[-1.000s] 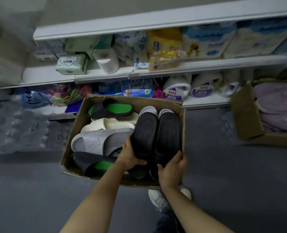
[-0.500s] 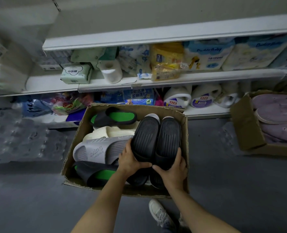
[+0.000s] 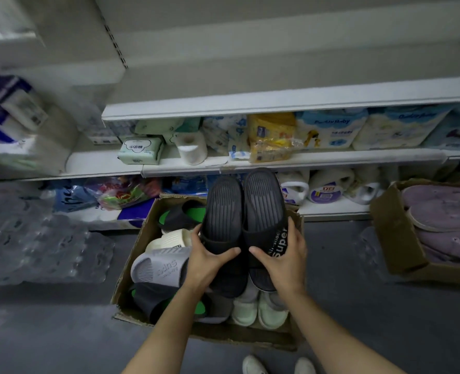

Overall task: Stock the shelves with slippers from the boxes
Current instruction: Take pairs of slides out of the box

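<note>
Hands hold a pair of black ribbed rubber slippers (image 3: 246, 211) side by side, soles of the footbeds facing up and heels pointing toward the shelves, raised above the open brown cardboard box (image 3: 131, 268) on the grey floor. The left hand (image 3: 210, 261) curls round the strap end of the left slipper, thumb laid across the top of the strap and fingers wrapped under its outer edge. The right hand (image 3: 284, 259) grips the right slipper the same way, thumb over the black strap printed with white "Super" lettering, fingers curled round the outer side. The two thumbs nearly meet between the slippers. Half a second ago the pair lay low inside the box with both hands closing on its near end; now it is lifted clear of the box, its far ends reaching up in front of the edge of the white metal shelf (image 3: 290, 160). Left in the box are a light grey slide slipper (image 3: 158, 265), a cream slipper (image 3: 169, 237), dark grey slippers with green footbeds (image 3: 180, 214) at the far and near ends, and a pale mint pair (image 3: 259, 310) uncovered beneath where the black pair was. The shelves carry packs of tissue, a toilet roll and baby wipes. A second cardboard box of purple flat slippers (image 3: 444, 228) stands on the floor to the right, well apart from the first.
</note>
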Demonstrator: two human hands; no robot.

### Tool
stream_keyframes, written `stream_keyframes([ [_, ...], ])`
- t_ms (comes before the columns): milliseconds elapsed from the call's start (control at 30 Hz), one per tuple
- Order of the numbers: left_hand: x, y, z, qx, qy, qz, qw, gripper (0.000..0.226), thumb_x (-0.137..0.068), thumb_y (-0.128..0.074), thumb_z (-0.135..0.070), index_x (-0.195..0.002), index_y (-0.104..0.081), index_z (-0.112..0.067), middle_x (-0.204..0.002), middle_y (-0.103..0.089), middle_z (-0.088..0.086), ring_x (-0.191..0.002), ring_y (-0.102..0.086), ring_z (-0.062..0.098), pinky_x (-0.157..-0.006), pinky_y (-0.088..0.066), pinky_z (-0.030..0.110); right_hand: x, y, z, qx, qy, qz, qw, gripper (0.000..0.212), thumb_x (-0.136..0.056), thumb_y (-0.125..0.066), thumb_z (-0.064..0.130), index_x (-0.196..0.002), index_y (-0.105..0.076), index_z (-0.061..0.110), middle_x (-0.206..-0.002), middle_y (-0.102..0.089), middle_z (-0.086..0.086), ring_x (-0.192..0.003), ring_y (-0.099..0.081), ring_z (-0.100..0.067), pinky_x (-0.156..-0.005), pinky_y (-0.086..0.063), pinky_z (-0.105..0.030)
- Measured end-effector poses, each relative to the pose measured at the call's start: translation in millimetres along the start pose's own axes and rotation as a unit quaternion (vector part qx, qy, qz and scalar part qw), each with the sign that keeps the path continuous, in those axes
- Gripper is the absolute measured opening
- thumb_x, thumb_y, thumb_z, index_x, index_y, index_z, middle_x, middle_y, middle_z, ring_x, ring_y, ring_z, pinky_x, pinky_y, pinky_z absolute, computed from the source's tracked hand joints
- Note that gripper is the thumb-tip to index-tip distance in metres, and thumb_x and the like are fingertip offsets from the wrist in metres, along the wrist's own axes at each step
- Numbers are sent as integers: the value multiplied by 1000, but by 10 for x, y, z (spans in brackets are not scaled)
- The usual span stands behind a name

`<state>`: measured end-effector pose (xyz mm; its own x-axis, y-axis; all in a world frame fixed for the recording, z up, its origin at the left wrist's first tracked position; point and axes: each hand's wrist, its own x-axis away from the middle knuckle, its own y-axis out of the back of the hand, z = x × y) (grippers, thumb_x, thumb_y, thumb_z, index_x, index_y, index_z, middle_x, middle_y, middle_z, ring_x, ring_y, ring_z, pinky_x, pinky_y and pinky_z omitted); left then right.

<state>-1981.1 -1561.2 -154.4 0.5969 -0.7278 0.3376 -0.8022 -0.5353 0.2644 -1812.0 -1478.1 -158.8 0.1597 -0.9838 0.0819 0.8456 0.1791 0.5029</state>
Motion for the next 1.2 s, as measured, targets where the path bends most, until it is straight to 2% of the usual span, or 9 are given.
stream_keyframes([
  [100, -56, 107, -400, 12, -35, -29, 999, 108, -51, -95, -45, -136, -30, -33, -132, -52, -7, -121, -54, 11, -101, -47, 31, -192, 136, 368, -28, 44, -5, 999, 111, -57, -82, 57, -151, -28, 32, -146, -41, -3, -135, -33, -22, -110, -35, -46],
  [267, -86, 365, -1146, 43, -98, -57, 993, 100, -54, -96, -40, -134, -35, -37, -128, -56, -12, -116, -58, 7, -99, -50, 30, -474, 347, 999, -118, 95, 5, 988, 104, -59, -87, 47, -147, -35, 35, -141, -44, 2, -133, -39, -15, -109, -39, -44],
  [433, -41, 604, -1893, 97, -170, -67, 978, 89, -64, -93, -22, -136, -42, -29, -126, -62, -9, -108, -63, -1, -88, -54, 19, -721, 648, 1630, -199, 158, 19, 967, 96, -63, -90, 31, -146, -42, 32, -136, -44, 7, -125, -41, -2, -101, -36, -22],
  [500, -9, 659, -2164, 109, -202, -74, 970, 90, -64, -93, -22, -139, -44, -28, -127, -65, -7, -113, -64, 5, -94, -54, 25, -813, 733, 1831, -224, 170, 18, 959, 96, -60, -89, 42, -144, -42, 38, -133, -45, 11, -125, -44, -3, -104, -39, -29],
  [600, 5, 733, -2544, 124, -240, -75, 960, 85, -65, -90, -21, -139, -49, -27, -124, -69, -8, -111, -66, 5, -90, -53, 20, -977, 852, 2132, -266, 185, 17, 946, 97, -53, -86, 56, -140, -45, 42, -134, -49, 9, -126, -50, -9, -106, -44, -41],
  [700, 14, 841, -2883, 99, -267, -69, 956, 96, -58, -95, -36, -142, -47, -32, -126, -67, -12, -115, -64, 6, -97, -52, 27, -1129, 978, 2463, -289, 196, 16, 937, 88, -58, -88, 48, -136, -50, 42, -132, -53, 6, -121, -53, -9, -104, -46, -40],
  [933, -182, 1237, -3548, 97, -304, -63, 945, 79, -65, -90, -7, -131, -52, -29, -117, -70, -6, -104, -69, 8, -81, -54, 18, -1481, 982, 3306, -353, 209, 66, 910, 72, -61, -90, 35, -126, -58, 38, -118, -68, 9, -107, -66, -10, -91, -54, -33],
  [1033, -454, 1475, -3767, 116, -313, -73, 940, 78, -68, -88, -7, -133, -51, -28, -118, -70, -5, -101, -69, 6, -78, -54, 17, -1653, 802, 3694, -369, 205, 57, 905, 71, -52, -91, 45, -117, -62, 46, -114, -70, 8, -104, -68, -12, -92, -55, -40],
  [1200, -985, 1955, -4002, 108, -321, -80, 937, 71, -67, -91, -17, -127, -56, -31, -116, -71, -7, -101, -70, 7, -80, -55, 19, -1922, 370, 4258, -367, 210, 50, 905, 59, -54, -88, 41, -109, -67, 38, -105, -73, 12, -98, -70, -11, -91, -56, -42],
])
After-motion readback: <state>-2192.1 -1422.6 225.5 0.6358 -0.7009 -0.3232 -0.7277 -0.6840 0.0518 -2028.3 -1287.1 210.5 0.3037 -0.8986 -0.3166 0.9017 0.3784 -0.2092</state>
